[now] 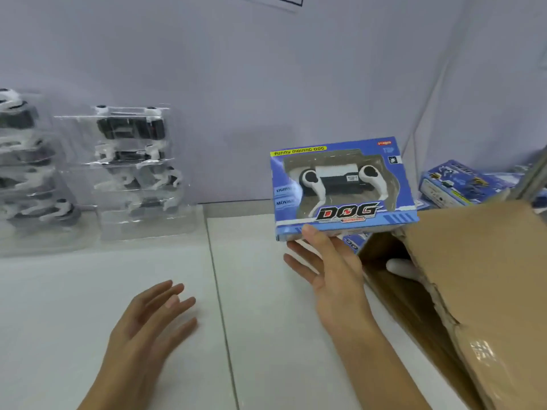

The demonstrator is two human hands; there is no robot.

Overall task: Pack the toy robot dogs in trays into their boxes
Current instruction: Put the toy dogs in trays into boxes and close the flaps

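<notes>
A blue windowed box (343, 187) marked "DOG" shows a white and black toy robot dog inside. My right hand (331, 270) holds it up by its lower edge, thumb on the front and fingers under and behind it. The box hangs above the white table (266, 321), beside an open cardboard carton (473, 276). My left hand (148, 324) hovers over the table at the lower left, fingers relaxed and holding nothing. Two stacks of clear trays with robot dogs stand at the left, one (136, 170) nearer the middle and one (26, 173) at the frame's edge.
More blue boxes (461, 184) lie at the back right behind the carton. Another blue box (352, 244) peeks out under the held one. Something white and rounded (402, 267) shows inside the carton. A wall closes off the back.
</notes>
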